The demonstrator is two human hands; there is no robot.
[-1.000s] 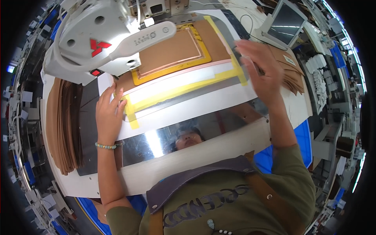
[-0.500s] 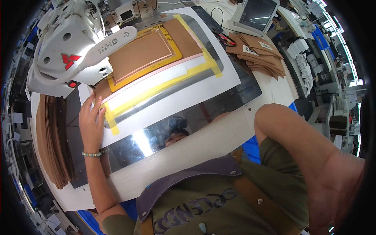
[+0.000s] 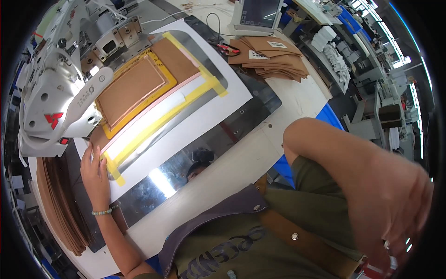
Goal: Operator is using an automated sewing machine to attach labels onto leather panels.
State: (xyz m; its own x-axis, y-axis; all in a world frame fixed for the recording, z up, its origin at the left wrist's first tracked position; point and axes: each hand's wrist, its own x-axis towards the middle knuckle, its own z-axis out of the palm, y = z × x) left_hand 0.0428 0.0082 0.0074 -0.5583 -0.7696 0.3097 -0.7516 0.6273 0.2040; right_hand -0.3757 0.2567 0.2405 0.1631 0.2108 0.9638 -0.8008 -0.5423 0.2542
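My left hand lies with fingers stretched out at the near left corner of a brown fabric panel, touching its edge and the yellow tape. The panel sits in a flat sewing template on a white sheet. On the panel a yellow frame surrounds a brown rectangular piece. The sewing machine head covers the frame's left end. At the right rim, my right hand is raised near my shoulder, blurred; its fingers do not show clearly. Something small and silvery shows below it.
A stack of brown panels lies at the table's left. Folded brown pieces with white labels lie at the far right, beside red-handled snips and a control screen. A shiny dark plate borders the near table edge.
The view has shifted, so the table things appear farther left. My left hand stays at the panel's corner. More of my right hand now shows at the right rim.
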